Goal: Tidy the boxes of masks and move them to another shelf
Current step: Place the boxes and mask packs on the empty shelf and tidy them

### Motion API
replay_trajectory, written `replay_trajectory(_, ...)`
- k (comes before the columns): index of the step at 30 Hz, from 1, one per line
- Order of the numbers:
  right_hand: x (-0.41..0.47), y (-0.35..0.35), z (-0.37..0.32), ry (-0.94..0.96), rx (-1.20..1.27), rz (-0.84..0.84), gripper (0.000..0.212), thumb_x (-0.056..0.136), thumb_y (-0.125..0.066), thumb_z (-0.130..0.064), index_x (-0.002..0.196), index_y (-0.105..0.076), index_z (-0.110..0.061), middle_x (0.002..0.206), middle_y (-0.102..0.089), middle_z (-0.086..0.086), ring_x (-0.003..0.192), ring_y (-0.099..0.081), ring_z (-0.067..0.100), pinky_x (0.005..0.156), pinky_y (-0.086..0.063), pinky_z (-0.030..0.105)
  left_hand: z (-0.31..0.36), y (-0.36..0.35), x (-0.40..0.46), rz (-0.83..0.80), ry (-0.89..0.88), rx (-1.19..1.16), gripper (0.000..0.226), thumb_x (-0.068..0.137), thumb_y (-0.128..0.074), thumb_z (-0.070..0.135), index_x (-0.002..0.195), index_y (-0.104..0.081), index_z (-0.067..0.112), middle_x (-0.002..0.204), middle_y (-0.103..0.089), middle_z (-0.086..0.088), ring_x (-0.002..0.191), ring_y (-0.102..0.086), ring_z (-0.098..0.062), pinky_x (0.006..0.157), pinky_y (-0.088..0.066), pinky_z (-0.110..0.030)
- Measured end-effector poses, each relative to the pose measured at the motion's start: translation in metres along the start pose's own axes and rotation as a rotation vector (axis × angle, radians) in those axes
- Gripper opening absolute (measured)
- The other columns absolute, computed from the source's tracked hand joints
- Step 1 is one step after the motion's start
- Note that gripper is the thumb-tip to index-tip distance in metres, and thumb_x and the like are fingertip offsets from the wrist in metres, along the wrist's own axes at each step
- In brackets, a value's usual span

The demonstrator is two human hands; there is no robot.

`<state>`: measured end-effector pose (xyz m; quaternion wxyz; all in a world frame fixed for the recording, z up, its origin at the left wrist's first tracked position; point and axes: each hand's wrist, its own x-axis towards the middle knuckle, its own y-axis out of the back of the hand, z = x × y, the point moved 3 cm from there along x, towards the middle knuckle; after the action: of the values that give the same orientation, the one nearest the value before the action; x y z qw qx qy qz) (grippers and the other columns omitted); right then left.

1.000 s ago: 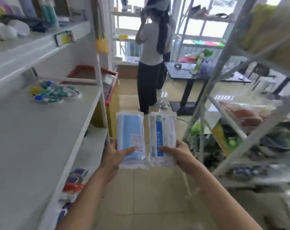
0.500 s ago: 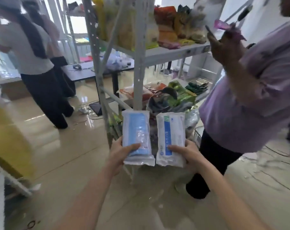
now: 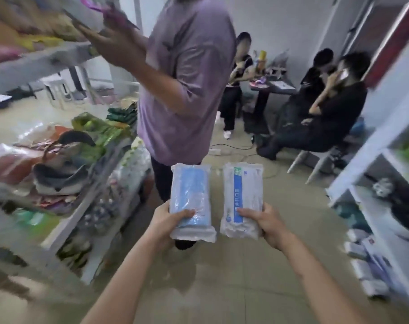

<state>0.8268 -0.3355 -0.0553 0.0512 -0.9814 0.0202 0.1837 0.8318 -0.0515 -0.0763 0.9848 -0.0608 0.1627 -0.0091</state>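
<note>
I have a pack of masks in each hand, both held upright out in front of me above the floor, side by side and just apart. My left hand grips the blue pack near its lower end, thumb across the front and fingers wrapped behind. My right hand grips the white pack, the one with a blue stripe down its face, the same way near its lower right corner. Neither pack rests on any shelf. To my left stands a metal rack crowded with bagged goods, its image blurred. To my right is a white shelf unit with small boxes on its lower levels. Directly ahead, a person in a purple shirt stands close to the rack, and beyond them several people sit around a dark table.
</note>
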Motion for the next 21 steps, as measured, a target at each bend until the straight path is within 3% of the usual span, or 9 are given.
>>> replay_trajectory(7,0.013,0.069,-0.012,0.053,0.090,0.265,0.045,0.069,-0.088,-0.004,0.110,-0.068,-0.002,0.097,-0.079,0.012,0.083,-0.078,0.031,0.059,-0.061,0.034,0.024,-0.062,0.079,-0.228,0.045,0.056,0.034,0.060,-0.093,0.021,0.091,-0.078,0.023,0.095,-0.080,-0.010,0.081,-0.078,-0.032,0.056,-0.061,-0.037)
replay_trajectory(9,0.013,0.086,-0.016,0.068,0.076,0.309,0.047,0.068,-0.090,-0.008,0.109,-0.068,-0.006,0.097,-0.080,0.009,0.084,-0.078,0.030,0.060,-0.061,0.035,0.030,-0.081,0.098,-0.231,0.047,0.066,0.043,0.058,-0.094,0.022,0.097,-0.077,0.017,0.093,-0.080,-0.010,0.081,-0.078,-0.034,0.059,-0.063,-0.042)
replay_trajectory(12,0.015,0.115,-0.021,0.088,0.075,0.339,0.056,0.064,-0.091,-0.017,0.114,-0.068,-0.008,0.104,-0.079,0.011,0.093,-0.076,0.033,0.074,-0.063,0.046,0.037,-0.120,0.121,-0.284,0.063,0.079,0.052,0.060,-0.091,0.022,0.106,-0.074,0.009,0.096,-0.079,-0.016,0.084,-0.077,-0.040,0.069,-0.063,-0.058)
replay_trajectory(16,0.026,0.159,-0.027,0.102,0.126,0.413,0.059,0.063,-0.092,-0.020,0.115,-0.067,-0.010,0.105,-0.078,0.011,0.093,-0.076,0.034,0.073,-0.063,0.046,0.040,-0.181,0.150,-0.363,0.079,0.125,0.055,0.060,-0.087,0.023,0.109,-0.072,0.003,0.097,-0.079,-0.019,0.084,-0.076,-0.042,0.070,-0.063,-0.057)
replay_trajectory(21,0.053,0.219,-0.046,0.129,0.188,0.459,0.051,0.072,-0.089,-0.011,0.117,-0.065,-0.006,0.106,-0.078,0.013,0.094,-0.076,0.035,0.071,-0.063,0.042,0.050,-0.263,0.190,-0.449,0.079,0.148,0.058,0.055,-0.087,0.025,0.107,-0.071,0.005,0.089,-0.080,-0.013,0.078,-0.078,-0.036,0.060,-0.062,-0.044)
